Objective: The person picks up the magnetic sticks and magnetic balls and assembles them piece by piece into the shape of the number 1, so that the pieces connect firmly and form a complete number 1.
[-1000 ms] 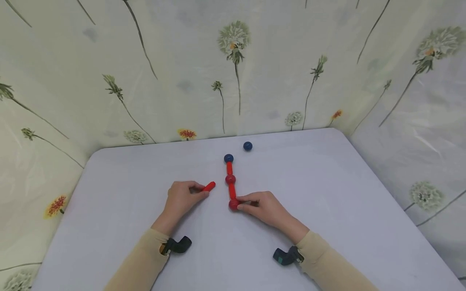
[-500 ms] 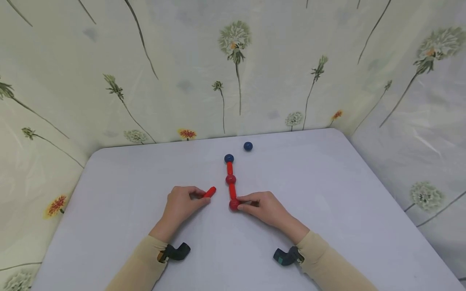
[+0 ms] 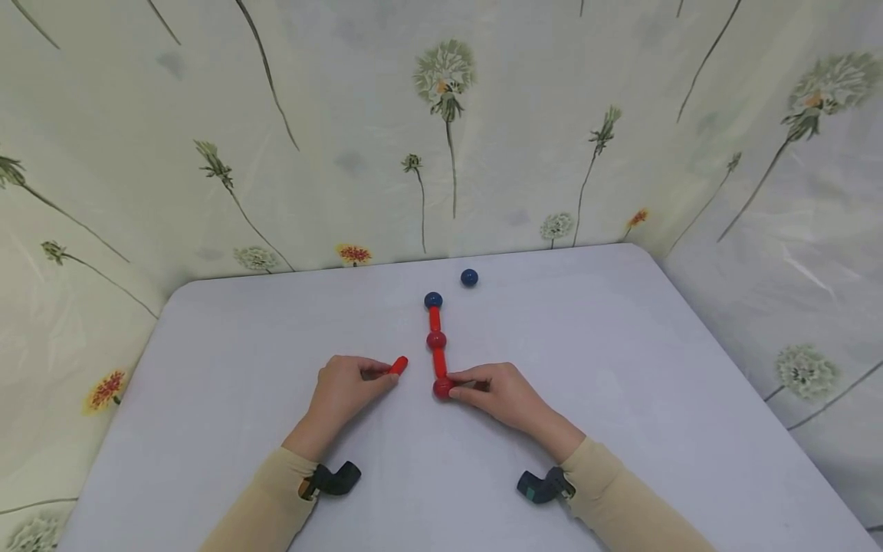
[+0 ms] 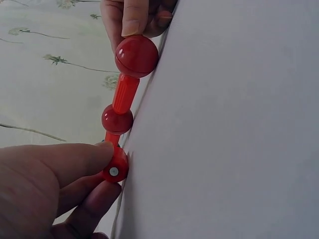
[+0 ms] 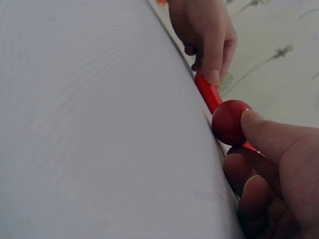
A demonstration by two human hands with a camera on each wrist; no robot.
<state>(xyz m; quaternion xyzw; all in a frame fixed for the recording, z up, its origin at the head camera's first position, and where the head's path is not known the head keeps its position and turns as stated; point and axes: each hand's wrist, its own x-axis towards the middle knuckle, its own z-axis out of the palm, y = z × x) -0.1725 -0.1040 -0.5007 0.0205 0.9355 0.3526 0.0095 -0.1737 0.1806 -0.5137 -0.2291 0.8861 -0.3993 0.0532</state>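
Observation:
My left hand [image 3: 345,389] pinches a loose red magnetic rod [image 3: 399,364] between thumb and fingers, just left of a chain on the table. A small silvery disc [image 4: 114,172] shows in the rod's end in the left wrist view. With thumb and fingertips, my right hand [image 3: 509,396] grips the near red ball [image 3: 441,389] of that chain. From this ball, a red rod [image 3: 439,363] leads to a middle red ball [image 3: 436,340]. Another red rod [image 3: 434,319] joins it to a blue ball [image 3: 432,300] at the far end. The held rod and near ball are apart.
A second blue ball [image 3: 469,277] lies by itself near the back edge, right of the chain. White cloth covers the table [image 3: 621,345]. Flower-printed curtains [image 3: 497,153] rise behind and at both sides. Each wrist wears a dark camera [image 3: 338,478].
My left hand has drawn back slightly toward me with the red rod, mostly in the first half second. My right hand and the chain stay in place.

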